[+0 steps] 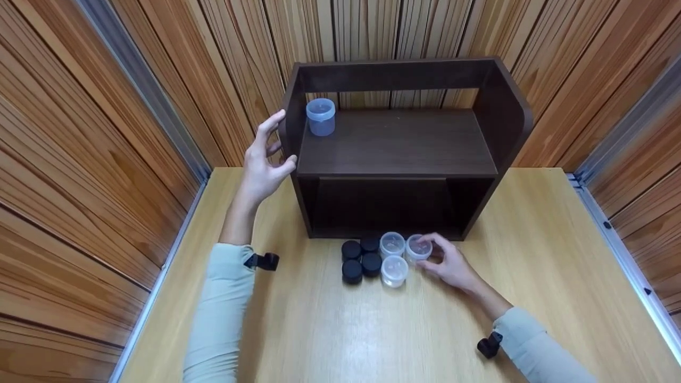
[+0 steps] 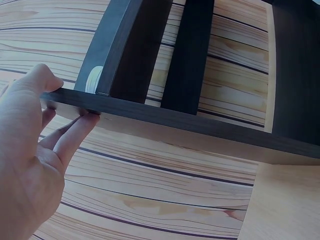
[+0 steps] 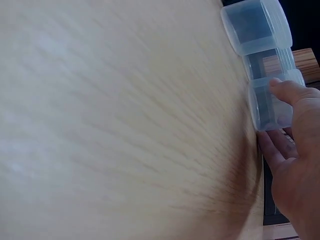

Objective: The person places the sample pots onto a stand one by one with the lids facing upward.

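Note:
My left hand (image 1: 262,165) is at the left side panel of a dark brown desktop shelf (image 1: 399,143). In the left wrist view, the thumb reaches over the panel's edge and the fingertips touch its outer face. Close by, a bluish translucent jar (image 1: 321,118) stands upright on the upper shelf board. My right hand (image 1: 452,266) grips a clear plastic jar (image 1: 418,248) on the table, thumb on one side and fingers on the other. Two similar open jars, a rear one (image 1: 392,244) and a front one (image 1: 395,271), stand beside it, close together.
Several black round caps or jars (image 1: 351,271) are grouped left of the clear jars, just in front of the shelf. The light wooden table (image 1: 340,340) is bounded by wood-panelled walls (image 1: 80,133) and metal rails (image 1: 628,250) at the sides.

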Motion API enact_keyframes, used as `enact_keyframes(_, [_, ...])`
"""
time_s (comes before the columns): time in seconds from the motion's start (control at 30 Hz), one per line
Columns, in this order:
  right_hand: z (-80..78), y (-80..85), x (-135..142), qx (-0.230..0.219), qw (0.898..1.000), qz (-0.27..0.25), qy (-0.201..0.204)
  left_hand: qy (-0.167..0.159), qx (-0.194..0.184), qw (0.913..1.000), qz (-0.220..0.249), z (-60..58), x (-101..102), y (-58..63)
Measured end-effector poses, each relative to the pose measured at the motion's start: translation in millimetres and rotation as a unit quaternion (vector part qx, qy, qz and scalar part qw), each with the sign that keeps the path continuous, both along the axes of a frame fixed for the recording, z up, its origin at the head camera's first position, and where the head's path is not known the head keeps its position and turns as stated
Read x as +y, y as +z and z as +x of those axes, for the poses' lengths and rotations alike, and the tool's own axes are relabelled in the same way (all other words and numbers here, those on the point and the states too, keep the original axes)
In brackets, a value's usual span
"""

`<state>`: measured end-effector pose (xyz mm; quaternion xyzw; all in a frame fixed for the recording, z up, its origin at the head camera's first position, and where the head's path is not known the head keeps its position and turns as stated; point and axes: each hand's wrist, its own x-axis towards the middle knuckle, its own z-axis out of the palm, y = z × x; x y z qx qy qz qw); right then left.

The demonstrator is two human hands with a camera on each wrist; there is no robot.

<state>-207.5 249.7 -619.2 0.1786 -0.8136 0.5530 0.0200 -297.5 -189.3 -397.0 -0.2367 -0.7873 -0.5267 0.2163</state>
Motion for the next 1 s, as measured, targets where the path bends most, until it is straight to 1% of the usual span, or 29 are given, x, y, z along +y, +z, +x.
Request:
enact_keyframes(0.17, [-1.0, 5.0, 3.3, -0.005, 1.000, -0.006, 0.011, 0.001, 0.004, 1.0000, -0.001, -0.2, -0.3, -0.7])
enact_keyframes(0.33, [-0.5, 15.2, 6.5, 0.002, 1.000, 0.001, 0.028, 0.003, 0.008, 1.0000, 0.000, -0.1, -0.4, -1.0])
enact_keyframes(0.43, [0.9, 24.9, 8.5, 0.006, 0.999, 0.012, 0.034, 0.001, 0.007, 1.0000, -0.001, 0.2, -0.1, -0.4])
enact_keyframes(0.6, [2.3, 45.4, 13.5, -0.011, 0.999, 0.020, 0.045, 0.003, 0.004, 1.0000, 0.000, 0.1, 0.6, -0.3])
enact_keyframes(0.67, [2.1, 53.4, 16.1, -0.006, 0.999, 0.020, 0.049, 0.006, 0.000, 1.0000, 0.000, 0.3, 0.8, -0.3])
enact_keyframes(0.83, [4.3, 73.1, 21.8, 0.028, 0.998, 0.030, 0.043, 0.000, -0.009, 1.0000, 0.001, 1.3, 1.2, 0.2])
enact_keyframes(1.0, [4.2, 88.4, 22.5, 0.029, 0.998, 0.040, 0.033, -0.003, -0.008, 1.0000, 0.000, 0.7, 0.6, 1.0])
